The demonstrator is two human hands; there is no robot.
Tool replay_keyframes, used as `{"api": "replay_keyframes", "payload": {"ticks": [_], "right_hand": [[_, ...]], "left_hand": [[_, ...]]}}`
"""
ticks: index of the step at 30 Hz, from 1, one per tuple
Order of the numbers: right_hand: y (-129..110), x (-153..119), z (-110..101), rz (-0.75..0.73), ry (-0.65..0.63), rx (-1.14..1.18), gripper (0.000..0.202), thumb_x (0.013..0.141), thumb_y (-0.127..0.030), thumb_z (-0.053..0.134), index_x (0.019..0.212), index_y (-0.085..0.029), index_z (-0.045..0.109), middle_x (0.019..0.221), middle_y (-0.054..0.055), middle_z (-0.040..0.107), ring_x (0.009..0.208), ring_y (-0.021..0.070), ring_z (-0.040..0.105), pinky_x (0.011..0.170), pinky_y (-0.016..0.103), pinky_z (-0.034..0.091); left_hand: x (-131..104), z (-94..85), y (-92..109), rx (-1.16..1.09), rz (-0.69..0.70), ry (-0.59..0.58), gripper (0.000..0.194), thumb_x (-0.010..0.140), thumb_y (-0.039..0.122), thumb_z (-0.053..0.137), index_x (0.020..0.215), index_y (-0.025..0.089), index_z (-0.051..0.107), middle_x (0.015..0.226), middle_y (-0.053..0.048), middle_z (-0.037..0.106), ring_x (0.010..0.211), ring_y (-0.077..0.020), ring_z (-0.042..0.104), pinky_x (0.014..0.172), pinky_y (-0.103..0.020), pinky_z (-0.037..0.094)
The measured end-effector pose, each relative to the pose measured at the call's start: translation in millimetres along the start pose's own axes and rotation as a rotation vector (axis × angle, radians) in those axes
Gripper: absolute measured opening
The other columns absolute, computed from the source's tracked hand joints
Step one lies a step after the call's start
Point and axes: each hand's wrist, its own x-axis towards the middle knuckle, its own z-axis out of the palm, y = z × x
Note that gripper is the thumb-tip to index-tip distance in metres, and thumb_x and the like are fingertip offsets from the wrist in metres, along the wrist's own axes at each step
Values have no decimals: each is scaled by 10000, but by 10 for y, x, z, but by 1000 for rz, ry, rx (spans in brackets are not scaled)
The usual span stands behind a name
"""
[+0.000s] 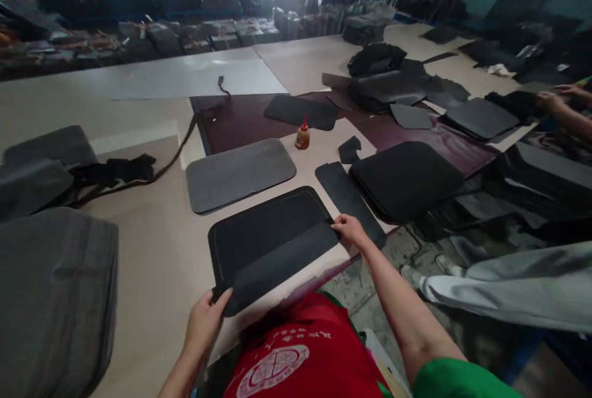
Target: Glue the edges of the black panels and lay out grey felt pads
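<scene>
A black rounded panel point(263, 225) lies on the table in front of me, with a smooth dark strip point(287, 262) along its near side. My left hand point(206, 318) pinches the strip's near left end between thumb and fingers. At the right end, my right hand point(349, 229) is closed on the strip's edge near the panel's corner. Just beyond the panel is a grey rounded panel point(240, 174). A small glue bottle with a red tip point(303, 136) stands behind it. Another dark strip point(346, 200) lies to the right, beside a stack of black panels point(407, 179).
Tall grey stacks point(60, 287) stand at the left, near a black strap point(115, 173). Dark pieces point(388, 86) are heaped at the back right. Another person's hands point(550, 102) and pale-trousered legs point(509, 287) are at the right.
</scene>
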Motion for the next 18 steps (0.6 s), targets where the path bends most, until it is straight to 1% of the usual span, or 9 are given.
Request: {"api": "replay_keyframes", "payload": {"ticks": [3, 6, 9, 13, 15, 18], "right_hand": [[5, -12, 10, -20, 12, -37, 201, 611, -370, 686, 647, -204, 579, 630, -27, 583, 647, 154, 511, 605, 259, 343], [1, -28, 18, -41, 27, -67, 185, 627, -361, 678, 673, -208, 584, 658, -26, 594, 667, 159, 523, 613, 259, 346], [-7, -47, 25, -60, 39, -92, 173, 648, -351, 669, 702, -213, 580, 671, -27, 589, 667, 158, 525, 617, 262, 348], [-12, -61, 27, -66, 53, -127, 166, 658, -340, 669, 717, -221, 570, 652, -30, 572, 656, 162, 526, 624, 270, 351], [-14, -64, 25, -67, 71, -148, 180, 661, -346, 674, 742, -227, 566, 662, -31, 571, 666, 165, 533, 638, 273, 359], [-28, -81, 23, -61, 122, -191, 259, 641, -367, 700, 794, -234, 538, 722, -24, 583, 701, 173, 544, 656, 278, 365]], "left_hand": [[28, 13, -57, 18, 9, -4, 523, 710, 604, 633, 979, 163, 711, 950, -101, 769, 938, -333, 704, 814, -383, 548], [56, 28, -93, 41, 8, 3, 558, 703, 626, 616, 991, 157, 709, 978, -113, 764, 960, -339, 695, 838, -397, 536], [67, 38, -103, 60, -6, 8, 585, 692, 639, 611, 996, 148, 705, 949, -120, 762, 943, -345, 693, 818, -399, 531], [60, 41, -84, 41, 3, -4, 582, 695, 638, 617, 1000, 149, 697, 929, -112, 759, 891, -327, 692, 787, -384, 521], [59, 36, -58, 58, 2, -3, 588, 682, 648, 616, 987, 152, 700, 864, -100, 754, 832, -322, 688, 735, -377, 515], [53, 20, -8, 73, -22, 7, 593, 652, 664, 613, 929, 148, 703, 749, -81, 721, 752, -309, 670, 685, -370, 499]]}}
